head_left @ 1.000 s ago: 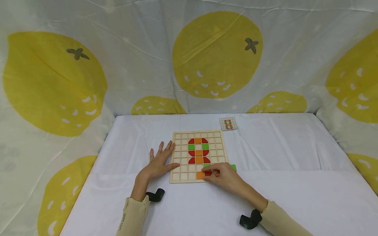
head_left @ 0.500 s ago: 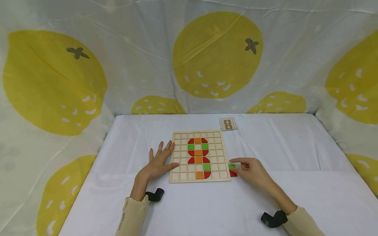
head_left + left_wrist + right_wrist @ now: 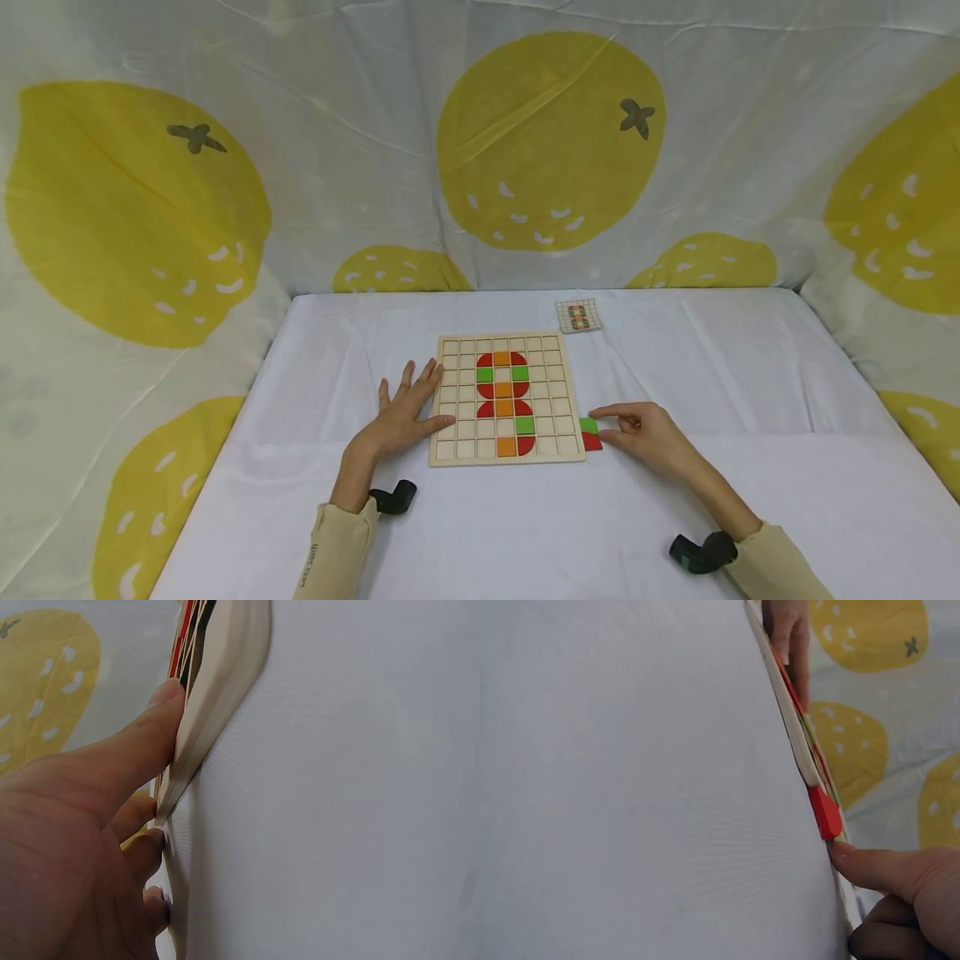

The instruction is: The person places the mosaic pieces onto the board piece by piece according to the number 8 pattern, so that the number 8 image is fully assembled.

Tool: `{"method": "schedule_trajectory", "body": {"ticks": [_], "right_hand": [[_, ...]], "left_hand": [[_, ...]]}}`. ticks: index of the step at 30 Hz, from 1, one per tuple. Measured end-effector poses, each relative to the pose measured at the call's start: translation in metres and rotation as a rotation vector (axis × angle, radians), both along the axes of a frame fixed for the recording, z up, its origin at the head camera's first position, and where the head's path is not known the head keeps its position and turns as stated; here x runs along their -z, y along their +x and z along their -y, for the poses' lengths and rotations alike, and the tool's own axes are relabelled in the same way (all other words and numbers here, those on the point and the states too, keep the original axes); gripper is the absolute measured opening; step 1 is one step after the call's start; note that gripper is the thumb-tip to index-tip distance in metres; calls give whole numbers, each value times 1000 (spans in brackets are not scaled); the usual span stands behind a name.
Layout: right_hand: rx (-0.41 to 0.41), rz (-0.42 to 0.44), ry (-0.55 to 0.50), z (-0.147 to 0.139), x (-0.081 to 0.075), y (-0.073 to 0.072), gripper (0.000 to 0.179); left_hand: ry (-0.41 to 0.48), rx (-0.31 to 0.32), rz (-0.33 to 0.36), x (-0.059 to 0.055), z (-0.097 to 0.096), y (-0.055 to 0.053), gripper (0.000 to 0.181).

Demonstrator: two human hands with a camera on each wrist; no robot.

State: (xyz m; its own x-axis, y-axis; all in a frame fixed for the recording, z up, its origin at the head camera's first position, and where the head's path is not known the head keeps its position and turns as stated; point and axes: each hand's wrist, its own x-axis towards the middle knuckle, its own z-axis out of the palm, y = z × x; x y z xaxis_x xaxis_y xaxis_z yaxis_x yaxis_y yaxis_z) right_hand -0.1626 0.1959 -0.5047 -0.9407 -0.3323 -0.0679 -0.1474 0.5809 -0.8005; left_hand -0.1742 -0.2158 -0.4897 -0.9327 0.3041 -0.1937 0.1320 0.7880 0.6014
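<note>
My left hand (image 3: 401, 417) lies with fingers spread along the left side of the wooden grid board (image 3: 457, 454). Its thumb rests on the board's edge, also seen in the left wrist view. Orange squares (image 3: 502, 407), green squares (image 3: 524, 425) and red rounded tiles (image 3: 522, 358) form a pattern in the board's cells. Off the right edge lie a loose green tile (image 3: 588, 426) and, nearer me, a loose red tile (image 3: 592, 442). My right hand (image 3: 645, 433) is at these two, index fingertip by the green tile's far edge, thumb tip beside its right side; the other fingers are curled.
A small pattern card (image 3: 578, 316) lies beyond the board's far right corner. White cloth (image 3: 750, 367) covers the table. A lemon-print curtain (image 3: 360, 150) rises behind and at both sides. Each wrist carries a black camera mount (image 3: 702, 552).
My right hand has left the red tile in the board's nearest row and moved right to the loose tiles, then drawn back slightly. My left hand has stayed at the board's left side.
</note>
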Motion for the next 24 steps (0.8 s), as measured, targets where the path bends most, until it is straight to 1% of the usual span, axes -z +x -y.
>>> {"method": "schedule_trajectory", "body": {"ticks": [4,8,11,18,22,24], "right_hand": [[31,-29,22,0,1,0,26],[71,-38,28,0,3,-1,29],[72,-41,18,0,4,-1,30],[71,-99,12,3,4,-2,26],[76,-118,-13,14,1,-2,25],[67,-107,-30,23,-2,-3,25]], "left_hand": [[3,5,-2,1,0,0,93],[2,4,-1,1,0,0,93],[-1,0,-1,1,0,0,93],[-4,-1,-7,1,0,1,93],[-6,0,-14,1,0,1,93],[-7,-1,-15,1,0,1,93]]}}
